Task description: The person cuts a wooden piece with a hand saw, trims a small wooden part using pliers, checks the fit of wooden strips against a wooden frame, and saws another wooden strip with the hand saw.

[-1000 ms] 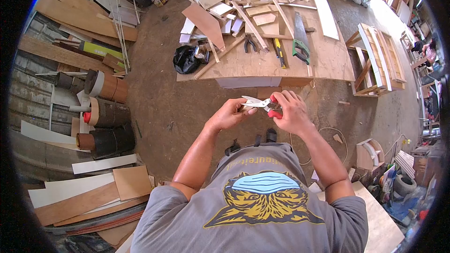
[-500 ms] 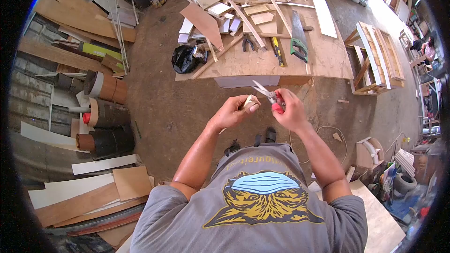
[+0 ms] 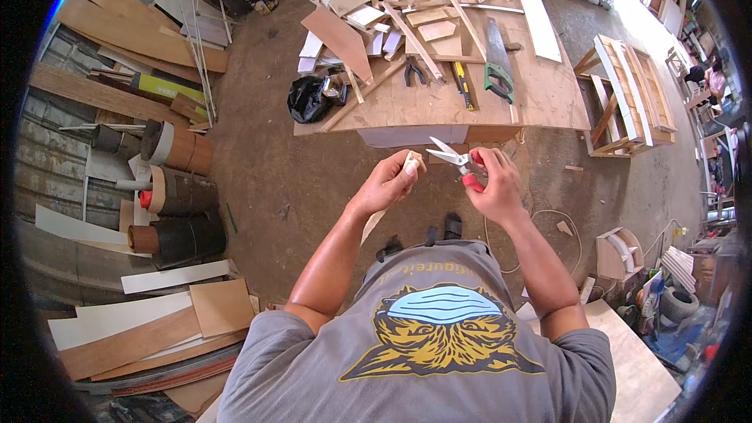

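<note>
Scissors [image 3: 457, 160] in right hand [image 3: 500, 185], strip [image 3: 410, 162] in left hand [image 3: 387, 182], all in front of table's [image 3: 544, 98] near edge.

Hands apart from each other. Left hand clamped on strip, tip poking out, probably pinched there to steady it; pale length [image 3: 374, 224] below wrist may be same piece, can't tell. Right hand wrapped round red handles [image 3: 473, 182], blades [image 3: 448, 147] spread toward left hand, not touching strip; grip looks chosen for working the handles. Near part of table: bag [image 3: 305, 102], pliers [image 3: 414, 72], cutter [image 3: 463, 84], saw [image 3: 498, 63], likely set for easy reach. Scraps [image 3: 360, 16] heaped farther back on table, perhaps pushed aside. Frame [image 3: 627, 94] right of table, rolls [image 3: 188, 233] left, seemingly parked out of the way.
</note>
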